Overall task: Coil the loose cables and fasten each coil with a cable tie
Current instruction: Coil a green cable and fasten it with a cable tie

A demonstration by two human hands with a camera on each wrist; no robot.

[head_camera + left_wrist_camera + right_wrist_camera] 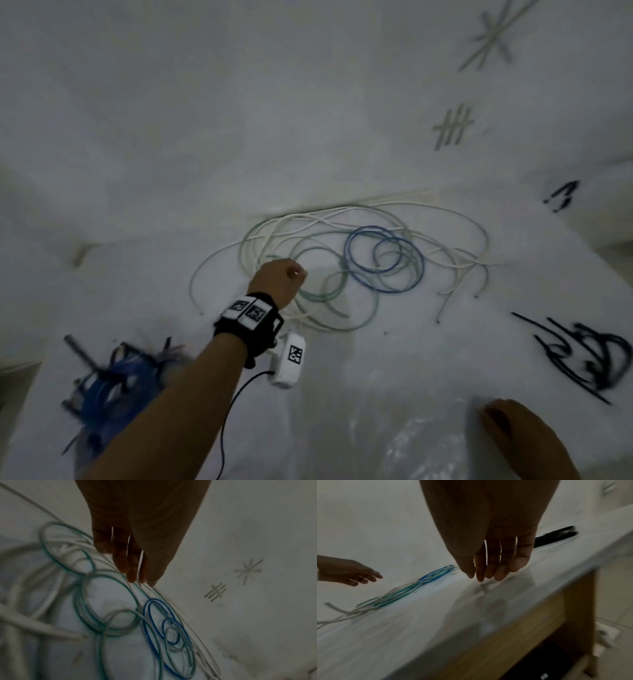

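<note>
Tangled on the white table (pixel 342 394): thin, light, springy loose cables (pixel 342 260), likely best pinched at a free end; left hand (pixel 279 282) open above them, right hand (pixel 520 431) open, empty.

Left hand (pixel 279 281): frame centre of head view, forearm outstretched, fingers straight, relaxed.
Right hand (pixel 513 431): lower right, fingers loosely extended, empty.

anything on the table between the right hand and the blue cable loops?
Head view: between the right hand and the blue cable loops there is only bare white tabletop; the black cable ties lie off to the right.
</note>
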